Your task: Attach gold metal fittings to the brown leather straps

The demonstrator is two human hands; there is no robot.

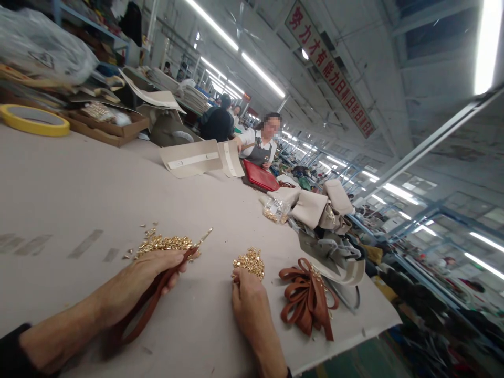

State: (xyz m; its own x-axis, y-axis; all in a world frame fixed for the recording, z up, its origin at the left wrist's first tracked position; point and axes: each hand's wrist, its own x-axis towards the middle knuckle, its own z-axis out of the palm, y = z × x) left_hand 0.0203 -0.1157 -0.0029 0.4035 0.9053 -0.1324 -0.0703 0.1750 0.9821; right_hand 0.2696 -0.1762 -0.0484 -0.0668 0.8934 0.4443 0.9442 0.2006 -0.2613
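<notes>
My left hand (157, 268) is closed around a brown leather strap (147, 315), which hangs in a loop below it. A thin metal piece (205, 236) sticks out past the strap's end. Just behind this hand lies a pile of small gold metal studs (161, 244), with several strays to its left. My right hand (252, 299) is at the near edge of a second pile of small gold pieces (252, 261), fingertips bent down and together; what they pinch is hard to make out. To its right lies a bundle of looped brown straps (309, 302) with gold fittings.
Yellow tape roll (35, 121) and a cardboard box (106, 123) sit at the table's back left. Beige panels (192, 157) stand at the far edge. Beige bags (311, 207) and a plastic bag (277, 207) lie at right. Across the table a person (262, 142) is near a red item (261, 176).
</notes>
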